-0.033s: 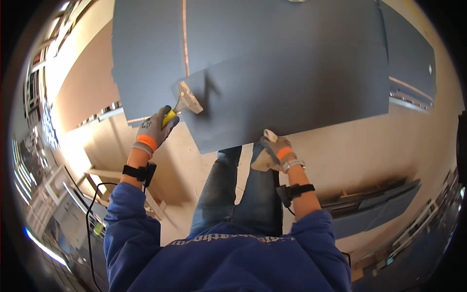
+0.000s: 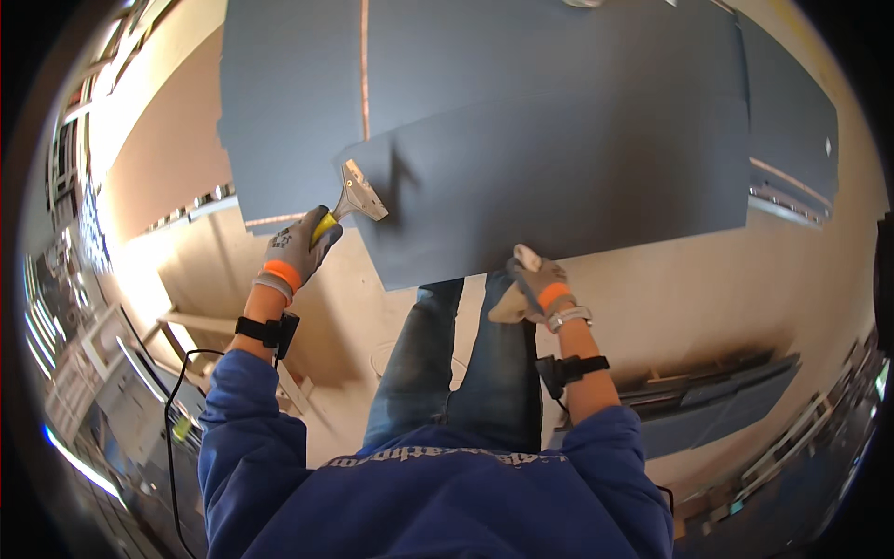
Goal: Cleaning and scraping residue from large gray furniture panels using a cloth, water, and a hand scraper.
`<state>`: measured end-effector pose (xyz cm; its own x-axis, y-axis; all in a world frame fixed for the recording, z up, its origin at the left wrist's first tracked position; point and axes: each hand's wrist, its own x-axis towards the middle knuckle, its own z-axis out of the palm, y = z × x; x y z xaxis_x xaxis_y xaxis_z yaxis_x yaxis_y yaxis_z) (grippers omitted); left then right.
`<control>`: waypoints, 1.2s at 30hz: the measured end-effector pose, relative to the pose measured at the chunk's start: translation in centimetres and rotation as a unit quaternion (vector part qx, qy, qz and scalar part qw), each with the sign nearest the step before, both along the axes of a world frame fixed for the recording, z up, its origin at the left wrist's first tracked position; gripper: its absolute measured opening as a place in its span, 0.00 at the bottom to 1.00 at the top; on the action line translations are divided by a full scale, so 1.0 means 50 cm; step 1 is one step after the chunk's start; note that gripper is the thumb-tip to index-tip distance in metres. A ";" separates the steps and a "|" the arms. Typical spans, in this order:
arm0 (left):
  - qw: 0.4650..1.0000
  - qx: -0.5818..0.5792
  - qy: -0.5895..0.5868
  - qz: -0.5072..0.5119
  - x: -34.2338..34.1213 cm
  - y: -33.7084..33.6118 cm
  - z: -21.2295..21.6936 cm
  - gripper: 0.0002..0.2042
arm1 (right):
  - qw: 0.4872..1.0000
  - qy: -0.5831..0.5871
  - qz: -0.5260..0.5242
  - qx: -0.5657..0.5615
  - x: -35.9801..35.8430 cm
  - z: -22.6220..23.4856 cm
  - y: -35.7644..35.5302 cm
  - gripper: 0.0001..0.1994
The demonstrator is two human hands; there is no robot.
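my left hand is wrapped tight around the yellow handle of a scraper, its blade lying on the left edge of the dark grey sheet. my right hand pinches that sheet's near edge.
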<state>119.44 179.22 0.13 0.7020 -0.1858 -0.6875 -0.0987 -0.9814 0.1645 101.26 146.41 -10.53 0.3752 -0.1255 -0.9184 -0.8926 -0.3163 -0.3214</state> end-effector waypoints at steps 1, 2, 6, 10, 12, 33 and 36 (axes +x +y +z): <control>0.999 0.033 -0.006 -0.009 -0.026 0.033 -0.004 0.22 | 1.000 0.001 0.021 -0.010 0.066 0.077 -0.015 0.21; 0.999 0.035 -0.005 0.005 -0.042 0.046 -0.014 0.22 | 0.999 0.014 0.019 -0.048 0.079 0.067 -0.029 0.23; 0.996 0.082 0.027 0.034 -0.064 0.044 -0.006 0.21 | 0.984 -0.039 0.026 -0.172 0.145 0.009 -0.084 0.27; 0.996 0.078 0.028 0.045 -0.036 0.048 -0.045 0.19 | 0.954 -0.046 0.145 -0.259 0.248 0.004 -0.080 0.29; 0.996 0.067 0.023 0.051 -0.012 0.060 -0.066 0.18 | 0.943 -0.019 0.183 -0.277 0.257 -0.008 -0.076 0.29; 0.984 0.058 0.084 -0.144 0.108 0.071 -0.122 0.23 | 0.954 -0.012 0.085 -0.287 0.259 -0.002 -0.068 0.22; 0.981 0.069 0.105 -0.149 0.115 0.052 -0.130 0.23 | 0.960 0.009 0.061 -0.273 0.281 0.024 -0.041 0.22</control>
